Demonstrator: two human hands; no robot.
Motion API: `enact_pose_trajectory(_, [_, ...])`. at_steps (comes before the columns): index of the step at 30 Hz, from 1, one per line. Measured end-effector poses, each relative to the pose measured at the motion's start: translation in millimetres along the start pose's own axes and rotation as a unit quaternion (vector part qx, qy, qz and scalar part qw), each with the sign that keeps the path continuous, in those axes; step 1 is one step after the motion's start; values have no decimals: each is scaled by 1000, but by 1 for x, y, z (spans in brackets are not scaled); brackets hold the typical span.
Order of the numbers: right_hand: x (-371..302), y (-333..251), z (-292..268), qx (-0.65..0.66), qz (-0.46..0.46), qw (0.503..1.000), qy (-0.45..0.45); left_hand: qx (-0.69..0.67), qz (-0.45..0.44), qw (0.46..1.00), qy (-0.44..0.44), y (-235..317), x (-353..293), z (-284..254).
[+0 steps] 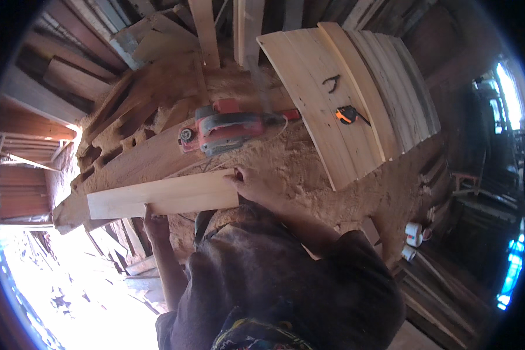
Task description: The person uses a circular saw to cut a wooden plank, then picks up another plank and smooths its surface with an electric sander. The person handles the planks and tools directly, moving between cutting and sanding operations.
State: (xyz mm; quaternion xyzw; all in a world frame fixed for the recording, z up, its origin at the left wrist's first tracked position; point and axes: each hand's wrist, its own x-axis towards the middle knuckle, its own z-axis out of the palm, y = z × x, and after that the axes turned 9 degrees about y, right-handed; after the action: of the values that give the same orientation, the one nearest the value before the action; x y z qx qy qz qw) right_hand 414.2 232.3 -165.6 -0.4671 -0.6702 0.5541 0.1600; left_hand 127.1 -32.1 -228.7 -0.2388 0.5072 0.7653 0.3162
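A pale, smooth wooden board (181, 195) lies across in front of me, held in both hands. Near its left part, my left hand (155, 224) grips the lower edge, with the fingers mostly hidden under the board. My right hand (243, 182) is closed round the board's right end. Just beyond the board, a red and grey handheld power planer (227, 129) rests on the sawdust-covered workbench (140, 153). The board is apart from the tool.
To the right lies a panel of joined planks (309, 87) with a narrower plank (361, 87) on it, plus pliers (331, 83) and an orange and black tape measure (346, 115). Timber (79, 76) leans at the back left. White containers (413, 234) stand at right.
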Motion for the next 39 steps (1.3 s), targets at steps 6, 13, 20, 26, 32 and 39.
enact_pose_trajectory(6, [-10,25,-49,-105,16,990,91,63,30,991,-116,-17,-60,54])
enact_pose_trajectory(13, [-52,0,-62,65,77,967,234,105,-1,968,-228,3,-98,104])
enact_pose_trajectory(20, [-107,116,-93,-103,89,929,344,203,-90,924,-310,2,-101,133])
enact_pose_trajectory(26, [-153,68,-70,248,211,850,414,199,-126,907,-349,-11,-114,156])
enact_pose_trajectory(32, [-166,48,-71,249,133,853,439,189,-138,894,-383,-20,-127,173])
enact_pose_trajectory(39, [-158,108,-134,8,74,884,462,223,-110,887,-390,-42,-143,194])
